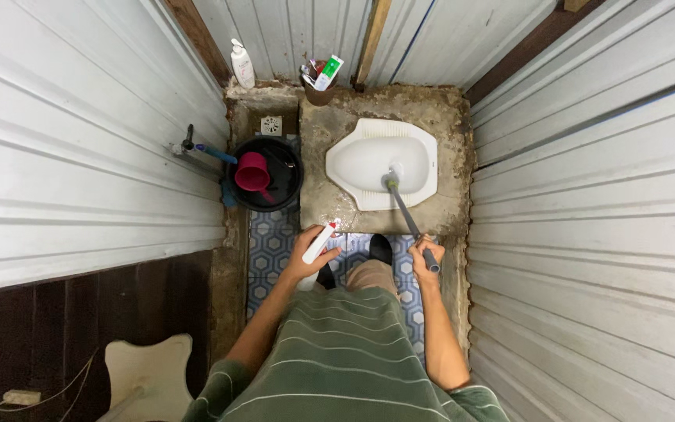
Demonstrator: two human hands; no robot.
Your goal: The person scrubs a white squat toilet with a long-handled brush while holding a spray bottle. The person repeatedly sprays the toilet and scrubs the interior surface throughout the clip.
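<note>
Both hands are full: the left hand (308, 258) grips a white spray bottle (319, 244) just left of centre, nozzle aimed up-frame, and the right hand (425, 252) is closed round the handle of a toilet brush (406, 212). Its head rests in the white squat toilet (369, 160) at upper centre — scrubbing looks under way. Judging by this, the next move needs firm strokes around the bowl, bottle held clear. A black bucket (287, 191) with a pink dipper (252, 172) sits left of the toilet.

A white pump bottle (241, 64) is standing in the back corner; a green-and-white tube (328, 72) is leaning in a brown cup (319, 94); a white spray bottle (319, 245) is sitting in the left hand (308, 262).
</note>
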